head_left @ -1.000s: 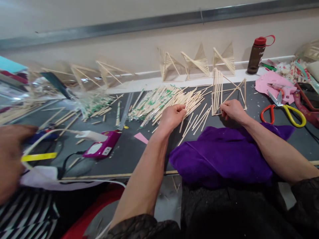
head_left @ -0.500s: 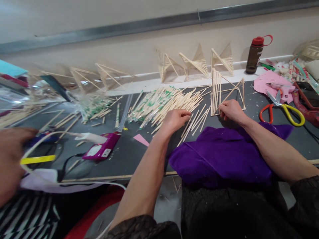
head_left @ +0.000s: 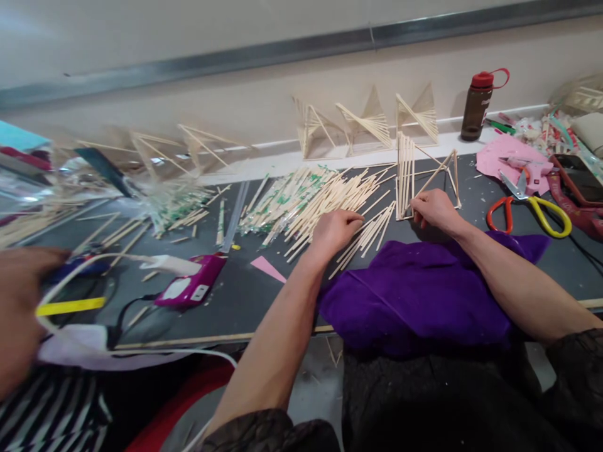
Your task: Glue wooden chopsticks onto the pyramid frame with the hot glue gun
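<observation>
My right hand (head_left: 436,210) pinches the lower corner of a wooden stick frame (head_left: 406,176), which stands upright with several parallel sticks along its left side. Closed over a small spread of loose wooden sticks (head_left: 370,237), my left hand (head_left: 335,233) has thumb and finger pressed together. Whether a stick is between those fingertips is hidden. Just behind it lies a larger heap of bare sticks (head_left: 346,191), beside sticks in green-printed wrappers (head_left: 292,194). A purple cloth (head_left: 419,295) lies at the table edge between my forearms.
Finished-looking stick structures (head_left: 365,125) line the wall. To the right are red-and-yellow-handled scissors (head_left: 513,188), a pink glue gun (head_left: 534,176), a phone (head_left: 581,176) and a bottle (head_left: 477,107). Leftward sit a magenta power strip (head_left: 193,285), white cable and another person's blurred hand (head_left: 23,307).
The loose sticks under my left hand now lie closer together, and that hand has shifted slightly. My right hand keeps its place on the frame. The view has moved a little.
</observation>
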Tool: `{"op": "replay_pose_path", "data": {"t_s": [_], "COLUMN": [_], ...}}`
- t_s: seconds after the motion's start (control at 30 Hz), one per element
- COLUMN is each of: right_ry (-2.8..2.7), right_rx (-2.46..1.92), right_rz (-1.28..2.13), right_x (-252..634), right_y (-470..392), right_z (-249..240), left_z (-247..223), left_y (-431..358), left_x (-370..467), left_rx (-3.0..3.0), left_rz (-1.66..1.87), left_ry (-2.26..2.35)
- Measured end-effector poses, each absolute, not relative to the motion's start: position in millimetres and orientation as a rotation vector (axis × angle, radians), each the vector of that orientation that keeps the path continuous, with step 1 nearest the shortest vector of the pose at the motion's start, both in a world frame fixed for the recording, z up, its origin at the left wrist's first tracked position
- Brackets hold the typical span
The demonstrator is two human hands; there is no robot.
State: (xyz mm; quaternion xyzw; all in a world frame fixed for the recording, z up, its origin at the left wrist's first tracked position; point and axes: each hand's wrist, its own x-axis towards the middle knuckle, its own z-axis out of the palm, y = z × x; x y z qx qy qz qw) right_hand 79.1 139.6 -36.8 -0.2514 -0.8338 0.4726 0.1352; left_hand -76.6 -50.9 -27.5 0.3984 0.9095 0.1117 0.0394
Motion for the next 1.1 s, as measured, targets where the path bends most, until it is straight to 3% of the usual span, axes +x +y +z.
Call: {"op": "replay_pose_path", "data": {"t_s": [0.13, 0.47, 1.1], "right_ry": [-2.418, -2.410, -2.408], "right_rx": [-0.732, -0.745, -0.738], "right_rz": [1.361, 1.383, 1.379], "right_x": [79.9, 79.0, 78.9], "right_y": [139.8, 137.6, 139.0], "right_z": [-36.4, -35.3, -35.2], "left_z": [-18.5, -34.0, -40.6], "left_y": [-52.1, -22.9, -55.5], "left_x": [-91.8, -84.4, -62.5], "left_rx": [1.061, 1.142, 1.269], "left_rz": [0.452, 0.101, 0.079], "left_ry": [2.907, 2.914, 2.860]}}
